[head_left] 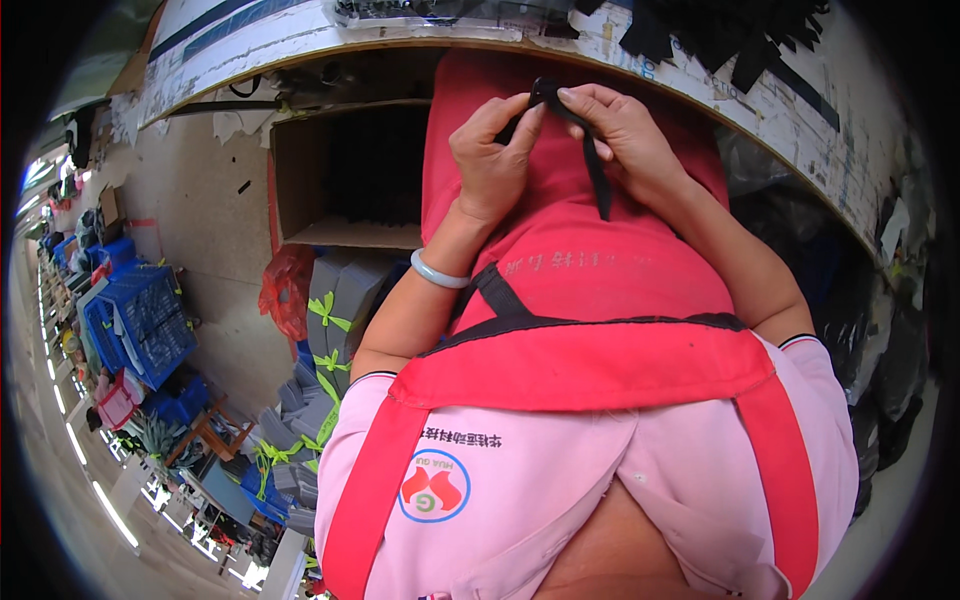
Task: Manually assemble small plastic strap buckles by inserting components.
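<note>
Over the lap of the red apron (590, 365), near the edge of the worktable (800, 140), a narrow black strap (598, 185) runs between both hands. The left hand (490, 150) has thumb and forefinger pinched on its upper end, by a dark, glossy piece (542, 92) too small to identify; the right hand (630, 130) grips it just alongside, the tail dangling free. A steady left pinch and small, even pulls from the right would probably keep the strap flat and untwisted. It looks like matte, pliable webbing, against the apron's smooth, softly creased cloth. Beside the lap sit a stiff, square-edged cardboard box (350, 235) and slabby grey bundles (340, 285) knotted with lime-green ties (328, 311).
</note>
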The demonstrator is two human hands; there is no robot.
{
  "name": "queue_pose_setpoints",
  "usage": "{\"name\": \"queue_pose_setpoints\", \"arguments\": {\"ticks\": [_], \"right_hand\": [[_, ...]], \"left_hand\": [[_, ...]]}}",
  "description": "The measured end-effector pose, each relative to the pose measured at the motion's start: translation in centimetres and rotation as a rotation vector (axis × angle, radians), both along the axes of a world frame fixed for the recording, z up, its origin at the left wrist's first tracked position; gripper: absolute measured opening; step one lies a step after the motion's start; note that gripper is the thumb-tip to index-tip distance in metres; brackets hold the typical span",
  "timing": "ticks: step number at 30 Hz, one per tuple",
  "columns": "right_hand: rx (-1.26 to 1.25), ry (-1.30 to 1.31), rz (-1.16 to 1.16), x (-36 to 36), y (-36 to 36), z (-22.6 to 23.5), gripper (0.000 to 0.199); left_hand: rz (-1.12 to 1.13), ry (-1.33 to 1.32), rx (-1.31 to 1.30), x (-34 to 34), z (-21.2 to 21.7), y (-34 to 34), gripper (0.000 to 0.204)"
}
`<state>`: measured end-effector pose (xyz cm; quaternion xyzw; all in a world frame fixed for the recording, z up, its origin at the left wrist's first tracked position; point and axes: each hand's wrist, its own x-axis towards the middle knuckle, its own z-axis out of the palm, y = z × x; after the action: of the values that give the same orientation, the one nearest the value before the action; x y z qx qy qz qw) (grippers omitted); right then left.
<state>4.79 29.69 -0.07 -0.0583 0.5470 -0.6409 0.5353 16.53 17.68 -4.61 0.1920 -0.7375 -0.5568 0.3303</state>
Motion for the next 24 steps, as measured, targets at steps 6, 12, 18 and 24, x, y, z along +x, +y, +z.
{"name": "queue_pose_setpoints", "arguments": {"ticks": [6,12,18,24], "right_hand": [[-0.114,-0.267,-0.024,-0.7,0.1,-0.7,0.017],[-0.106,-0.269,-0.085,-0.2,0.1,-1.0,0.015],[-0.048,-0.153,-0.079,0.1,0.3,-1.1,0.016],[-0.090,-0.182,-0.059,0.4,-0.2,-0.8,0.016]], "left_hand": [[-0.021,0.019,-0.233,0.2,0.9,-0.7,0.016],[-0.029,0.025,-0.269,0.2,0.3,-0.8,0.018],[-0.052,-0.002,-0.375,0.5,-0.3,-0.7,0.019],[-0.101,-0.040,-0.327,0.6,-0.2,-1.3,0.020]]}}
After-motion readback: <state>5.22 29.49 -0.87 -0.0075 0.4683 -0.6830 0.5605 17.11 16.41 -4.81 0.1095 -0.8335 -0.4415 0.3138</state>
